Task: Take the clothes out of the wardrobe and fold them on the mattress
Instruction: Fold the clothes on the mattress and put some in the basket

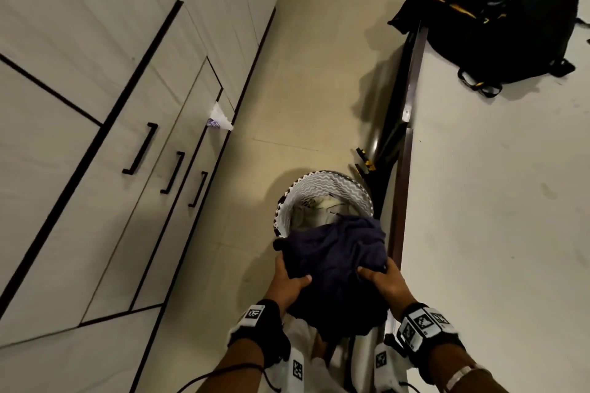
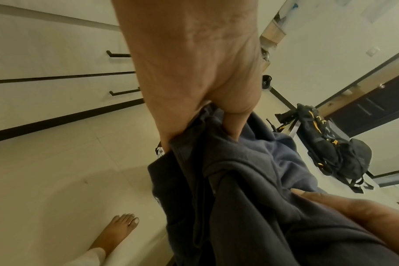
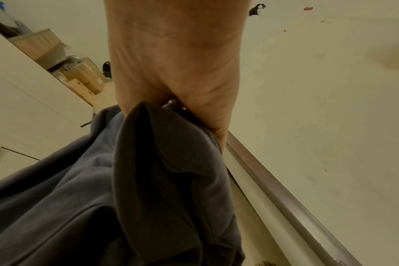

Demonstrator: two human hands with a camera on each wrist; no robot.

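A bunched dark navy garment (image 1: 335,262) hangs between both my hands, above the floor beside the mattress edge. My left hand (image 1: 289,281) grips its left side, fingers curled into the cloth (image 2: 216,162). My right hand (image 1: 381,279) grips the right side, the fabric (image 3: 162,162) bunched in its fist. The pale wardrobe (image 1: 95,105) with black handles stands at the left, its doors closed. The cream mattress (image 1: 495,201) lies at the right.
A round zigzag-patterned laundry basket (image 1: 325,188) with clothes inside stands on the floor just beyond the garment. A black and yellow backpack (image 1: 491,19) sits on the mattress far end. A white scrap (image 1: 219,120) sticks out of a wardrobe door. Dark wooden bed frame (image 1: 402,201) borders the mattress.
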